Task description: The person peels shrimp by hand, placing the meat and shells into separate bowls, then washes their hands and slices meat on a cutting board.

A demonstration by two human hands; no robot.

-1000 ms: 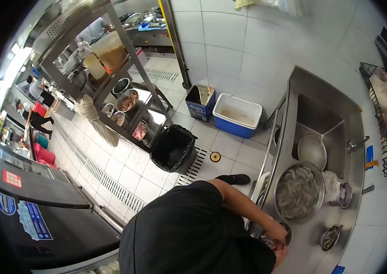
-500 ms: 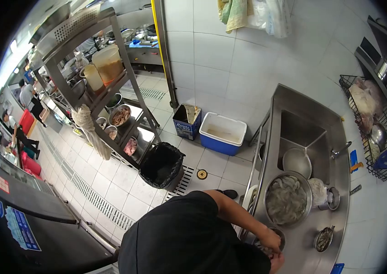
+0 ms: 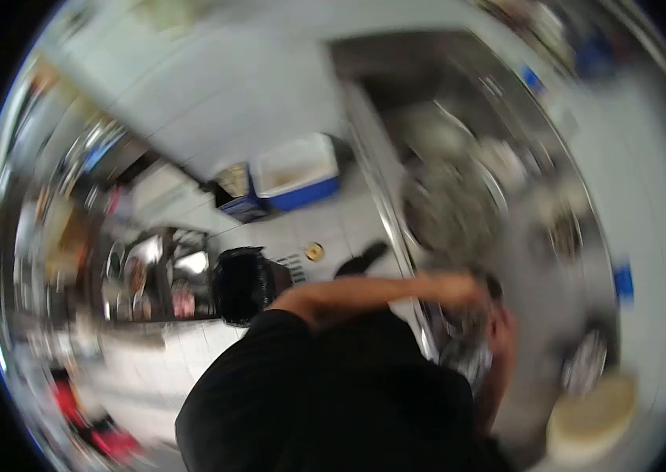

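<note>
The frame is smeared by motion. My left hand [image 3: 460, 291] reaches in from the left over a small metal bowl [image 3: 459, 324] on the steel counter. Close beside it, my right hand [image 3: 500, 329] is at the bowl's right side. The fingers of both are too blurred to show what they hold. A small dark shape [image 3: 493, 285] is by my left fingers. Beyond my hands stands a large metal bowl of greyish pieces [image 3: 451, 208]. To its right is a small bowl with dark contents [image 3: 565, 234]. Below my hands lies something clear and shiny [image 3: 467, 360].
Behind the large bowl is a steel sink [image 3: 404, 79] with a round pan. A pale round block [image 3: 592, 417] and an oval dish [image 3: 585, 362] sit at the lower right. On the floor stand a blue-white cooler [image 3: 298, 193] and a black-lined bin [image 3: 242, 287].
The view has turned and shifted right, showing more of the counter's near end. My hands remain close together by the small bowl, and more of my right forearm shows.
</note>
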